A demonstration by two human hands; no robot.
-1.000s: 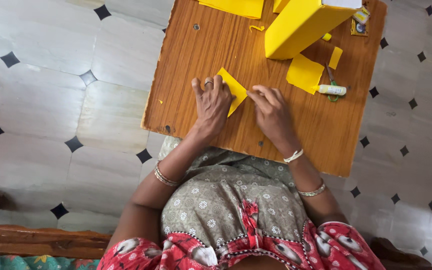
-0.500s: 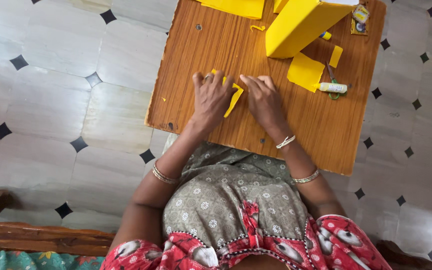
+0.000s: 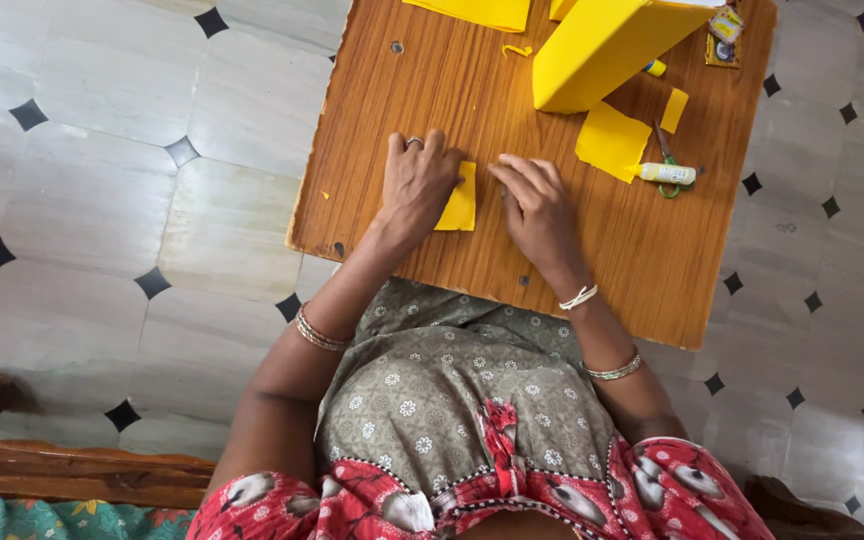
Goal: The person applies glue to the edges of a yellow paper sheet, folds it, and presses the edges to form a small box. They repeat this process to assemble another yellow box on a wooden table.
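Observation:
A small folded piece of yellow paper [image 3: 459, 202] lies flat on the wooden board [image 3: 372, 120] across my lap. My left hand [image 3: 416, 183] rests palm down on the paper's left part, pressing it onto the board. To its right, my right hand [image 3: 542, 210] lies on the board beside the paper, fingers loosely curled and pointing toward the paper's right edge. Whether its fingertips touch the paper I cannot tell.
A tall yellow paper box [image 3: 607, 45] stands at the board's far side. A yellow paper square [image 3: 611, 141], a smaller strip [image 3: 673, 109], a glue stick [image 3: 667, 173] over green-handled scissors [image 3: 665, 158] lie at the right. More yellow sheets [image 3: 472, 12] sit at the far edge. Tiled floor surrounds.
The yellow paper was a tilted, wider shape with both hands working it; now it is folded into a narrow upright rectangle, pressed flat under my left hand, my right hand drawn slightly away.

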